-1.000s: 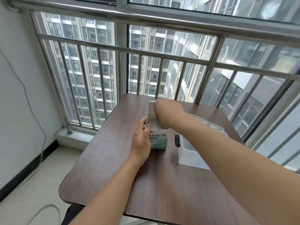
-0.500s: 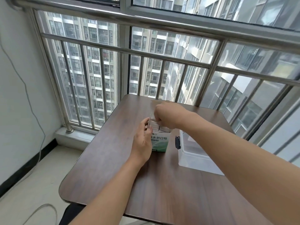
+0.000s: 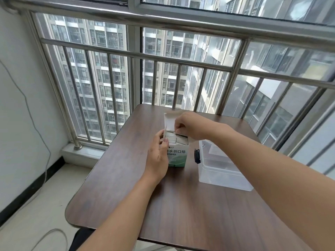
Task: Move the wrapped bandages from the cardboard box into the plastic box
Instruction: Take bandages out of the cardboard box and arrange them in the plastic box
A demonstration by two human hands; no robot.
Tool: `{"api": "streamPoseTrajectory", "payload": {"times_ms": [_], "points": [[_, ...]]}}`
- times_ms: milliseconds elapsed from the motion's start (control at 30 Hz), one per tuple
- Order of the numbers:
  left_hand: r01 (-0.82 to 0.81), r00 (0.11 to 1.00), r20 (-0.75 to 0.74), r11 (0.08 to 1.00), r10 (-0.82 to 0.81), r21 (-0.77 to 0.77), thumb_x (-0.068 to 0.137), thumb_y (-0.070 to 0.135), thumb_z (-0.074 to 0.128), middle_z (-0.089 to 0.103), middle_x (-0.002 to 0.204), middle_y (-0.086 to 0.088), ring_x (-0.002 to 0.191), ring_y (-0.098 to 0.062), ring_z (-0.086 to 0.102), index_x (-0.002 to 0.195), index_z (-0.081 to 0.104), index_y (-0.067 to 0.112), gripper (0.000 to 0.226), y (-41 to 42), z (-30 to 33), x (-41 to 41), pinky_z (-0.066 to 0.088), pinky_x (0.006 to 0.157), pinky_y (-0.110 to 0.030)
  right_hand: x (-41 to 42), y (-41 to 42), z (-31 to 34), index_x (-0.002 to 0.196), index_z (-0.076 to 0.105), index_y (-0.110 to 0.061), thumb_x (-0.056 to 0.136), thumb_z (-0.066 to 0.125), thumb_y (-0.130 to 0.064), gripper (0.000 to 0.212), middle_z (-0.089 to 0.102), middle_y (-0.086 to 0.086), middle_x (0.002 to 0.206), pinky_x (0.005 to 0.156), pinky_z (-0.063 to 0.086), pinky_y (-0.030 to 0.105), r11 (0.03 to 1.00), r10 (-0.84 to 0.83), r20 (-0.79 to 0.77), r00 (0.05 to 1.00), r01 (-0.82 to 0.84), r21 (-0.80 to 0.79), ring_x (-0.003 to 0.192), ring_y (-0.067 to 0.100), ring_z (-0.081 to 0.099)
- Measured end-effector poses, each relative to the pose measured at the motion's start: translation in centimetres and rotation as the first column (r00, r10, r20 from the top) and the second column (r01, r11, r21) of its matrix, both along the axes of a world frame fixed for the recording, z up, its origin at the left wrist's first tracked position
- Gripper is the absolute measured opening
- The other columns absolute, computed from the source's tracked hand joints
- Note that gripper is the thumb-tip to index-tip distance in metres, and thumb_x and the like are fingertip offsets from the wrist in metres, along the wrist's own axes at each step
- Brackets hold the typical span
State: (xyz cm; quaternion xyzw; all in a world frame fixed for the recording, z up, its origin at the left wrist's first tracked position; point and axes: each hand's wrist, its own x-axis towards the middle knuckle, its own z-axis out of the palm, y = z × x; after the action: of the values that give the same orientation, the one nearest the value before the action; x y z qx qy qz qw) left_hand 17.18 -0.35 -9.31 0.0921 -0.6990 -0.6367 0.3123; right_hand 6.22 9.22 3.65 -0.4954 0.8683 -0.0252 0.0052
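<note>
The dark brown wood-grain table (image 3: pixel 181 214) carries everything under the hands. Just right of the right hand's forearm sits the clear rectangular plastic box (image 3: pixel 217 171), open-topped, black latch facing the carton. The small white-and-green cardboard box (image 3: pixel 178 156) stands upright with its lid flap raised; the left hand (image 3: pixel 157 156) grips its side. The right hand (image 3: pixel 190 126) reaches in from above, fingertips pinching at the white wrapped bandages (image 3: pixel 176 139) packed inside.

Daylit balcony corner with a brown table (image 3: pixel 116 192).
Steel railing (image 3: pixel 181 22) and window (image 3: pixel 101 84) from 10 to 2 o'clock; white wall (image 3: pixel 16 109) at 9; pale floor (image 3: pixel 32 218) with cable (image 3: pixel 45 238) at 7.
</note>
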Motion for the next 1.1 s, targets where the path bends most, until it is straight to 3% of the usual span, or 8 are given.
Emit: {"api": "streamPoseTrajectory", "payload": {"times_ms": [167,333,433,533,667,833,933,1100], "points": [[0.002,1.0,0.006,1.0,-0.001,-0.013,0.093,0.06,0.038,0.068,0.115,0.0,0.104,-0.018,0.066,0.135,0.051,0.031,0.053,0.0,-0.1,0.0,0.054,0.09,-0.05,0.5,-0.4,0.0,0.082,0.072,0.002,0.09,0.059,-0.006,0.018,0.071,0.015,0.084,0.077,0.053,0.044,0.999,0.034,-0.068,0.997,-0.032,0.032,0.077,0.03,0.06],[0.002,1.0,0.008,1.0,-0.002,-0.012,0.092,0.062,0.038,0.068,0.11,-0.002,0.098,-0.021,0.066,0.136,0.05,0.03,0.055,0.0,-0.1,0.0,0.055,0.084,-0.048,1.5,-0.9,0.3,0.071,0.066,0.001,0.089,0.051,-0.008,0.026,0.052,0.005,0.062,0.066,0.053,0.043,0.994,0.003,-0.183,0.983,0.017,0.105,0.056,0.01,0.035],[0.01,1.0,0.011,1.0,-0.01,-0.003,0.091,0.063,0.039,0.067,0.11,-0.005,0.097,-0.022,0.066,0.136,0.05,0.032,0.055,0.0,-0.1,0.1,0.057,0.08,-0.046,1.4,-0.8,0.5,0.077,0.067,0.002,0.091,0.049,-0.01,0.026,0.06,0.01,0.074,0.069,0.054,0.047,0.995,-0.005,-0.173,0.985,0.022,0.096,0.065,0.022,0.048],[0.013,1.0,0.011,1.0,-0.013,0.001,0.093,0.061,0.04,0.068,0.109,-0.005,0.098,-0.023,0.067,0.135,0.05,0.032,0.053,0.0,-0.1,0.0,0.056,0.084,-0.05,0.6,-0.3,0.7,0.087,0.068,0.005,0.094,0.05,-0.009,0.024,0.066,0.016,0.09,0.075,0.05,0.044,0.998,0.009,-0.13,0.992,-0.001,0.064,0.077,0.027,0.055],[0.01,1.0,0.008,1.0,-0.01,-0.012,0.093,0.062,0.039,0.066,0.11,-0.001,0.098,-0.02,0.064,0.134,0.051,0.031,0.053,0.0,-0.2,-0.1,0.055,0.086,-0.047,0.6,-0.2,0.3,0.086,0.07,0.006,0.087,0.055,-0.003,0.018,0.068,0.018,0.091,0.073,0.051,0.042,0.997,0.03,-0.113,0.993,-0.021,0.078,0.078,0.029,0.056],[0.003,1.0,0.014,1.0,-0.003,-0.015,0.092,0.063,0.039,0.067,0.111,-0.002,0.099,-0.018,0.065,0.136,0.05,0.032,0.055,-0.1,-0.3,-0.1,0.055,0.086,-0.046,1.2,-0.6,0.4,0.071,0.068,0.0,0.084,0.055,-0.004,0.019,0.057,0.005,0.066,0.062,0.052,0.04,0.996,0.008,-0.181,0.983,0.008,0.09,0.058,0.011,0.041],[0.001,1.0,0.024,1.0,-0.001,-0.016,0.093,0.062,0.038,0.067,0.112,-0.001,0.101,-0.022,0.065,0.136,0.05,0.034,0.052,-0.2,-0.3,-0.2,0.054,0.087,-0.052,1.9,-0.9,0.5,0.06,0.055,-0.009,0.082,0.052,-0.004,0.023,0.038,-0.002,0.057,0.05,0.04,0.034,0.991,0.017,-0.238,0.971,0.016,0.133,0.052,0.013,0.03],[-0.009,1.0,0.027,1.0,0.009,-0.021,0.094,0.062,0.038,0.067,0.113,-0.001,0.103,-0.023,0.065,0.134,0.05,0.036,0.05,-0.3,-0.4,-0.3,0.053,0.088,-0.054,2.0,-1.3,0.5,0.055,0.046,-0.013,0.079,0.053,-0.007,0.026,0.039,-0.001,0.053,0.046,0.03,0.026,0.982,0.036,-0.265,0.964,0.015,0.189,0.054,0.022,0.036]]}}
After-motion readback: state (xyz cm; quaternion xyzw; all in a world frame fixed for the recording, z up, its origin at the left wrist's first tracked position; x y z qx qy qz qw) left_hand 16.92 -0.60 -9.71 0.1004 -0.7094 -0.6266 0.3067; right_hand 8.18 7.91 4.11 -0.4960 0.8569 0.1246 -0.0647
